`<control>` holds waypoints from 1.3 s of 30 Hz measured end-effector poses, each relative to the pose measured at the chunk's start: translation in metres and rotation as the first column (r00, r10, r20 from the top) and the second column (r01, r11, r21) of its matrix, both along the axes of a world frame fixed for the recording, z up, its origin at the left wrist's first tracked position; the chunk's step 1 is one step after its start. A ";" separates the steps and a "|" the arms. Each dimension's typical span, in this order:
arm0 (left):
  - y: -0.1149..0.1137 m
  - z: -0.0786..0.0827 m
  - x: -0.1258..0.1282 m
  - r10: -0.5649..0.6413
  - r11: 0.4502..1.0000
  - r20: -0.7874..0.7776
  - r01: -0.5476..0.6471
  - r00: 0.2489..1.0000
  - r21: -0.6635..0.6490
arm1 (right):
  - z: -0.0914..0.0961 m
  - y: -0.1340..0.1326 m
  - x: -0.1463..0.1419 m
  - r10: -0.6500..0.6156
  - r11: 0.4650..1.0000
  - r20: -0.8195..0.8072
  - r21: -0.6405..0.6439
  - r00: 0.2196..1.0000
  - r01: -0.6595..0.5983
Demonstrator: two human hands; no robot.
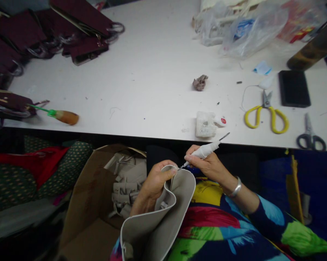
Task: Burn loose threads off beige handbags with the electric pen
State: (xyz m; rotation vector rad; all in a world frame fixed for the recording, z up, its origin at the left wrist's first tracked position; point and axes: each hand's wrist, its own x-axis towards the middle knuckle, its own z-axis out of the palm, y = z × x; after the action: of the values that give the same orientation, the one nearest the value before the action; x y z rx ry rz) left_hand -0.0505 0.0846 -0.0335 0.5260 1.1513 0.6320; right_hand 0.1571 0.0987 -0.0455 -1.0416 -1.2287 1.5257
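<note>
My left hand [158, 180] pinches the top edge of a light grey bag body [183, 185], thumb on the near face. Its walls curve open below my fingers, down towards my lap. In my right hand [207, 165] is a slim pointed tool with a white wrapped handle [207, 149], held like a pen. The tool's thin dark tip meets the bag's edge right beside my left thumb. A second thin metal end sticks out at the back of the handle. Whether the tip pierces the material I cannot tell.
On the white table [152, 72] lie yellow-handled scissors [279, 117], black scissors [311, 139], a black phone-like slab [294, 88] and a whitish block [205, 124]. Maroon bags [22, 34] and an orange-handled screwdriver [67, 117] are left. A cardboard box [84, 203] holds grey pieces. Someone sits at far left.
</note>
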 end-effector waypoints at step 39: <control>-0.012 -0.002 0.002 -0.104 0.963 -0.268 0.164 0.958 0.213 | -0.002 -0.035 0.006 -0.118 0.982 -0.008 0.150 0.993 0.118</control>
State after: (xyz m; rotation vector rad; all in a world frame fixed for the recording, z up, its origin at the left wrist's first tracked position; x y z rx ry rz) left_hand -0.0489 0.0728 -0.0360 0.9003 1.2767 0.5959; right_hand 0.1631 0.0636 -0.0478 -0.9973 -1.2404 1.3211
